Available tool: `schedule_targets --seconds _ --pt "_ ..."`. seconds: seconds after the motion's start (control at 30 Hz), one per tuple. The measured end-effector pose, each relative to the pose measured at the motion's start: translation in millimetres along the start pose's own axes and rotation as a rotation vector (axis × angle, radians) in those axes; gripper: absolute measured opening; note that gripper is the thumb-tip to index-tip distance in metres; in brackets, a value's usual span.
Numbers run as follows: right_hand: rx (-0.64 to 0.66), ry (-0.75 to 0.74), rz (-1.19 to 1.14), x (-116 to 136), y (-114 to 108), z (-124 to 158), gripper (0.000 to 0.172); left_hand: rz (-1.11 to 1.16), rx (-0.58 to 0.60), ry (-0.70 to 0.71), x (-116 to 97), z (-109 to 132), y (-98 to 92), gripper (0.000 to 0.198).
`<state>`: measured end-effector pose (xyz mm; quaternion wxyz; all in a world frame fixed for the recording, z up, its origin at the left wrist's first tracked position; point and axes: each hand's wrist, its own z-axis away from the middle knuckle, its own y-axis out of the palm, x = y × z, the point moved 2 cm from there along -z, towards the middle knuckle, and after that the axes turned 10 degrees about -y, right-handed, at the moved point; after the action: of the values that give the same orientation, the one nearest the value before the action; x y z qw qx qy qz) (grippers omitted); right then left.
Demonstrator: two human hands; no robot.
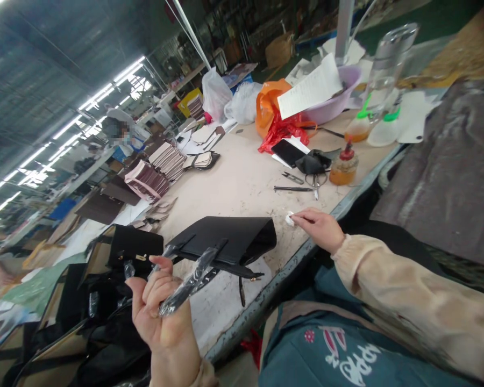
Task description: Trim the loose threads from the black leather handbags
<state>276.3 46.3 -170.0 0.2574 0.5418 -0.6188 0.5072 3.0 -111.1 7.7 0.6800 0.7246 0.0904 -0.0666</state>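
My left hand (161, 303) is closed around the plastic-wrapped handles (193, 277) of a black handbag (229, 234). The bag lies tilted on its side over the worktable, one open end facing right. A zip end with a small metal pull hangs at its near edge. Near the table's front edge, my right hand (320, 228) pinches a small white wad (289, 218), which looks like cloth or cotton. Left of my left hand stands another black bag with a gold clasp (141, 257).
Several black bags (64, 295) crowd the left. Stacked brown-edged pieces (147, 180) stand at the back. On the right are a phone (287, 153), thread snips (292, 178), a red-capped bottle (344, 167), green-tipped bottles (358, 126) and a purple basin (334, 105). A person (125, 126) is in the background.
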Motion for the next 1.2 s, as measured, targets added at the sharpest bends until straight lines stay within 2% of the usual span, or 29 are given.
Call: schedule_targets --seconds 0.27,0.47,0.53,0.67,0.77,0.83,0.93,1.1,1.2 --pt "0.02 0.023 0.016 -1.8 2.5 0.6 0.025 -0.045 0.15 -0.032 9.0 -1.6 6.3 0.033" --pt "0.076 0.114 0.16 3.2 -6.1 -11.4 0.033 -0.098 0.108 -0.021 13.0 -5.2 9.5 0.031" --pt "0.093 0.078 0.163 3.9 -8.5 -17.9 0.035 -0.134 0.086 -0.03 17.9 -6.8 12.8 0.03" --pt "0.137 -0.158 0.053 9.1 -11.0 -28.9 0.056 -0.378 -0.017 -0.026 39.8 -5.8 14.8 0.024" --pt "0.116 -0.021 0.018 7.6 -14.9 -33.0 0.044 -0.641 -0.136 0.005 62.2 -7.6 4.8 0.018" --pt "0.071 0.059 0.034 7.7 -18.6 -33.2 0.043 -0.764 -0.182 0.056 73.8 -11.3 -4.2 0.02" --pt "0.103 0.141 -0.014 14.1 -20.4 -29.4 0.043 -0.901 -0.294 0.128 83.8 -14.5 -15.5 0.027" --pt "0.105 0.175 -0.217 43.7 -10.8 -21.3 0.047 -1.137 -0.446 0.153 91.6 -13.1 -31.3 0.035" --pt "0.175 0.157 -0.359 69.5 -2.0 -18.8 0.049 -1.187 -0.442 0.116 95.1 -15.5 -41.0 0.032"
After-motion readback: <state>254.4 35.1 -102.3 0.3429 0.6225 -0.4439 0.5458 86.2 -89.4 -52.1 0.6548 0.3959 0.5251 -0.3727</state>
